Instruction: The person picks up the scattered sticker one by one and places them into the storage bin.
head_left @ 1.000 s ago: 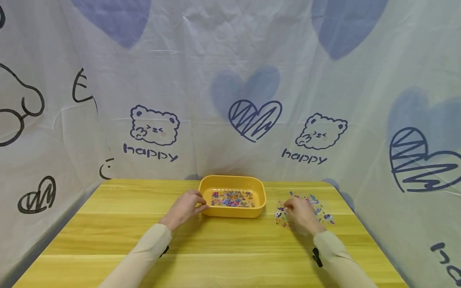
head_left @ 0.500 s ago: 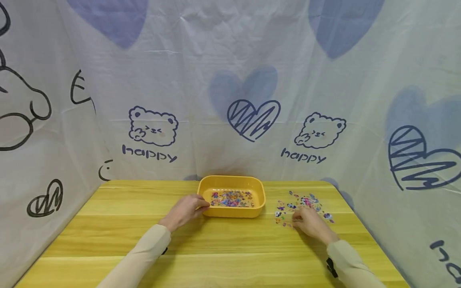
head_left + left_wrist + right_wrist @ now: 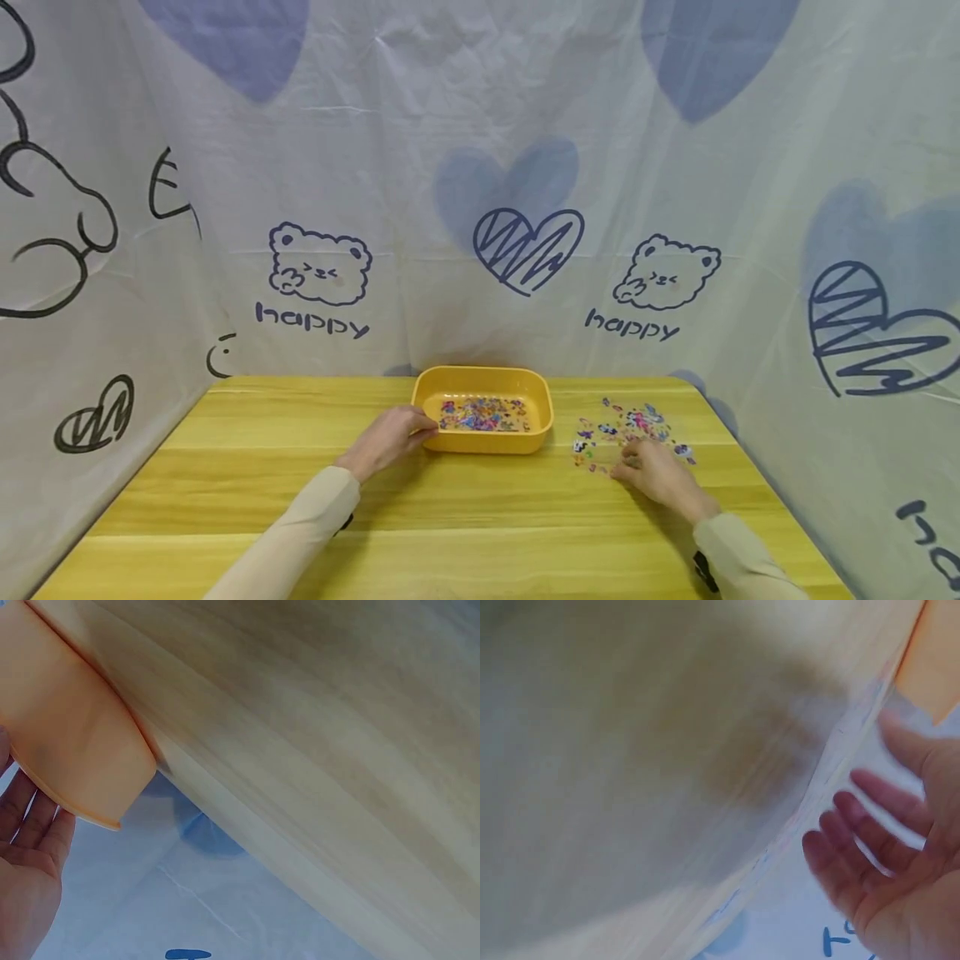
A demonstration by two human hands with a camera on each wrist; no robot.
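Observation:
A yellow plastic basin [image 3: 487,442] stands near the back of the table, with many tiny multicoloured pieces [image 3: 483,414] inside. My left hand [image 3: 386,439] grips its left rim; in the left wrist view the fingers [image 3: 34,817] reach over the edge and the thumb is mostly cut off. To the right, more small flat bright pieces [image 3: 643,419] lie scattered; their exact kind is too small to tell. My right hand [image 3: 660,477] hovers at the near side of this scatter. In the right wrist view its fingers [image 3: 855,832] are spread and loosely bent, with nothing seen between them.
The wooden table [image 3: 450,533] ends at the back against a white printed cloth [image 3: 420,292], which also hangs along both sides. Between the basin and the scattered pieces runs a strip of table top.
My right hand has drawn back to the right and toward me, uncovering several pieces on the left of the scatter. The left hand stays at the basin's rim.

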